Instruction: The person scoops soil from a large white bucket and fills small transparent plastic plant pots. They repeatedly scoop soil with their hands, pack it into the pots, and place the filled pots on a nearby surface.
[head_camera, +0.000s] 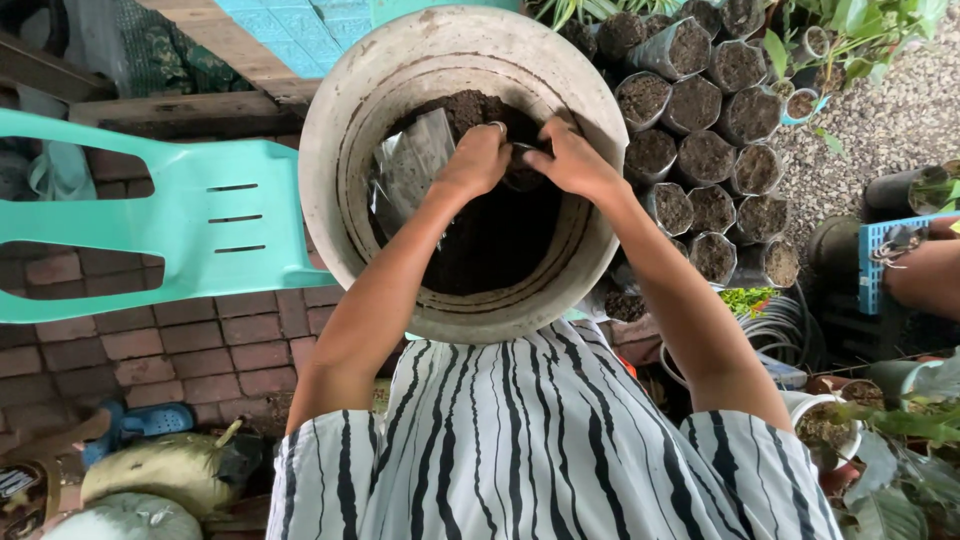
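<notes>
A large pale round tub (330, 130) holds dark soil (495, 235) and lies between my knees. Both my hands reach down into it. My left hand (475, 160), with a ring on one finger, grips the rim of a small dark plastic nursery bag (522, 170) from the left. My right hand (572, 160) pinches the same bag from the right. A clear plastic sheet or bag (410, 170) lies on the soil just left of my left hand. My lap, in black-and-white striped cloth (540, 450), fills the bottom of the view.
Several soil-filled black nursery bags (700, 130) stand packed together right of the tub. A turquoise plastic chair (200, 215) stands at left on a brick floor (200, 360). Gravel (890, 120), potted plants (880, 450), a blue crate (890, 255) and another person's arm (925, 280) are at right.
</notes>
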